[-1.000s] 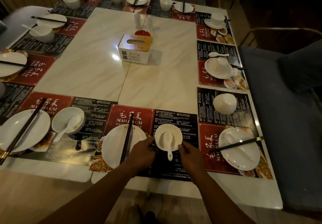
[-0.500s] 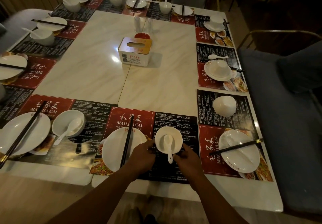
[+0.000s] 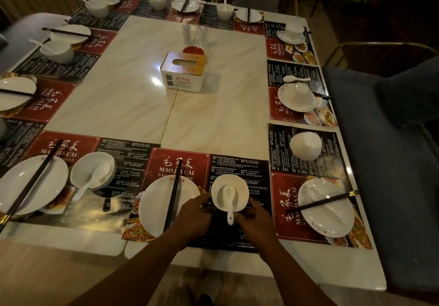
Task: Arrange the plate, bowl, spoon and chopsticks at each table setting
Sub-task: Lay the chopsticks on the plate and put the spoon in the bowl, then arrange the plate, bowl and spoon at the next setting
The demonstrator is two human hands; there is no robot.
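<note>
A white bowl point(image 3: 242, 190) with a white spoon point(image 3: 230, 201) in it sits on the near placemat point(image 3: 237, 167). My left hand point(image 3: 193, 215) grips its left side and my right hand point(image 3: 255, 219) its right side. To the left of the bowl lies a white plate point(image 3: 154, 208) with black chopsticks point(image 3: 173, 195) across it. On the right-hand setting a plate point(image 3: 325, 207) carries chopsticks point(image 3: 320, 202) and a spoon, and an upturned bowl point(image 3: 306, 145) stands beyond it.
A tissue box point(image 3: 183, 71) and a red dish stand mid-table. Finished settings line the left and far edges, such as the bowl with spoon point(image 3: 92, 175) at near left. A bowl on a plate point(image 3: 297, 96) sits on the right side. A dark blue chair point(image 3: 384, 163) flanks the right edge.
Both hands have closed in on the bowl with the spoon, from a looser hold a second ago. The bowl stays on the near placemat.
</note>
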